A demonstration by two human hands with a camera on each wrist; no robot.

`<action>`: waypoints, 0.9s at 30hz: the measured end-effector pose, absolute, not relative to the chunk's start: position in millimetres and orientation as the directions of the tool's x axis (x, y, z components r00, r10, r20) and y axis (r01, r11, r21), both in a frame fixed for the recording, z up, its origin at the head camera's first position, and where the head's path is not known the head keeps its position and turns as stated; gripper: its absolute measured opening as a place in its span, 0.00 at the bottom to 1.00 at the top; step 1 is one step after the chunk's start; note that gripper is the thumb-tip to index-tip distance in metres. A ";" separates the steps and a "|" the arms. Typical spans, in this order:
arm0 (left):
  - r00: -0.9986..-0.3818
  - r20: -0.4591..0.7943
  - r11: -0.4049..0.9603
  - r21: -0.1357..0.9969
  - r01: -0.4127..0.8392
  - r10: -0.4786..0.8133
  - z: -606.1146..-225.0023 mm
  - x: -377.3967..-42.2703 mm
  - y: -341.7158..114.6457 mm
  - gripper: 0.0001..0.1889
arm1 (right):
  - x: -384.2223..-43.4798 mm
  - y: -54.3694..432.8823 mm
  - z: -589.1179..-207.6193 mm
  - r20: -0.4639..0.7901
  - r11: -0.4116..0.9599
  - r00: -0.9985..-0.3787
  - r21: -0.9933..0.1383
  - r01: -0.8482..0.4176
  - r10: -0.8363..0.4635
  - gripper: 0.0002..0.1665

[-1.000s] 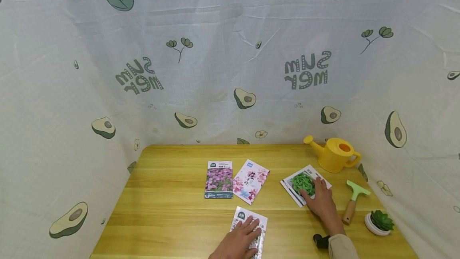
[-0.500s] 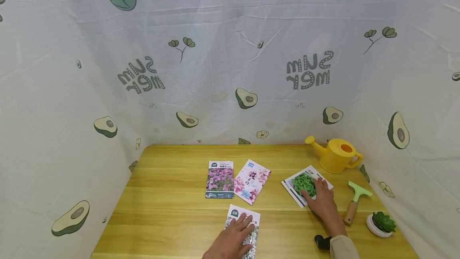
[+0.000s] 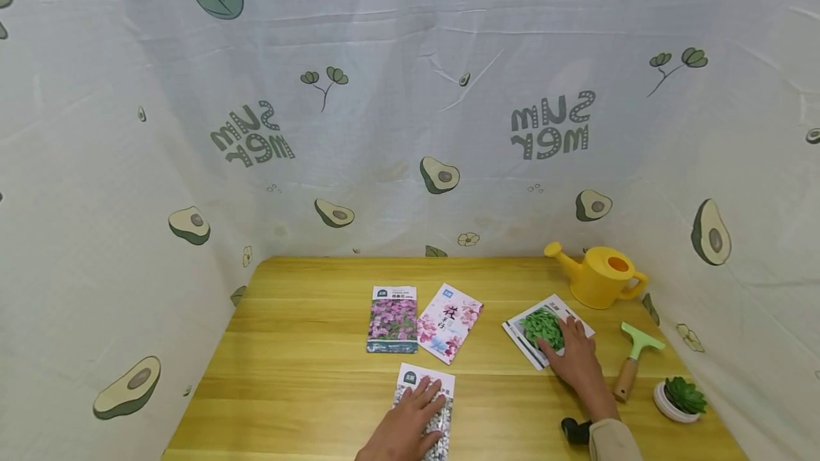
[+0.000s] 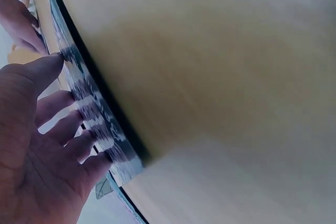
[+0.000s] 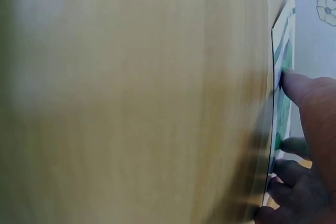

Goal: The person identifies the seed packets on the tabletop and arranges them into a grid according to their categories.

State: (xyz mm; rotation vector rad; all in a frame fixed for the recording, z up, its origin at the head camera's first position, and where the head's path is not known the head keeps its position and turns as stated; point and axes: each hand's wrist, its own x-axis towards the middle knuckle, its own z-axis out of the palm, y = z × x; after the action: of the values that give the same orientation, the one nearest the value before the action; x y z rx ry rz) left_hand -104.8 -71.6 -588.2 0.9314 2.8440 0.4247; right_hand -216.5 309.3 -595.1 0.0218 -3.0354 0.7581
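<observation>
Under my left hand (image 3: 405, 420) lies a white-topped seed packet (image 3: 426, 373) with a pale speckled picture. The fingers are spread and their tips press on its face, as the left wrist view confirms. On the right, my right hand (image 3: 574, 358) rests with thumb and fingertips on a packet with a green leafy picture (image 3: 539, 326). Another packet's edge seems to show beneath that one. Farther back lie a purple-flowered seed packet (image 3: 393, 320) and a pink-blossom packet (image 3: 450, 322), side by side with their edges nearly touching.
A yellow watering can (image 3: 601, 277) stands at the back right. Nearer are a small green-headed tool with a wooden handle (image 3: 631, 365), a potted succulent (image 3: 680, 397) and a black object (image 3: 574, 431) beside my right wrist. A printed curtain (image 3: 397, 112) hangs around the wooden table (image 3: 288, 375).
My left hand has slid the speckled packet leftward across the table, below the purple-flowered one. My right hand stays on the leafy packet. The head view shifted slightly.
</observation>
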 end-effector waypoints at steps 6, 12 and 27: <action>-0.820 -0.038 0.779 0.338 0.528 0.571 -589.2 -105.5 -77.1 0.30 | -216.3 309.4 -594.6 0.013 0.880 -1.000 -0.474 -0.020 -0.016 0.49; -0.844 -0.072 0.801 0.366 0.474 0.532 -586.8 -107.2 -80.7 0.31 | -216.2 309.5 -593.2 0.006 0.881 -1.000 -0.472 -0.023 -0.023 0.50; -0.880 -0.017 0.821 0.369 0.437 0.475 -582.9 -104.3 -93.4 0.30 | -215.2 310.3 -594.4 0.011 0.881 -0.999 -0.473 -0.033 -0.031 0.48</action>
State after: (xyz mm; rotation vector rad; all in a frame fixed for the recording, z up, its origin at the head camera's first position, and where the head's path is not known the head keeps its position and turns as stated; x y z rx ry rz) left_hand -104.3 -93.4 -582.9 0.7270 2.8942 0.5467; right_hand -215.2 310.3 -594.4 0.0521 -3.0436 0.7651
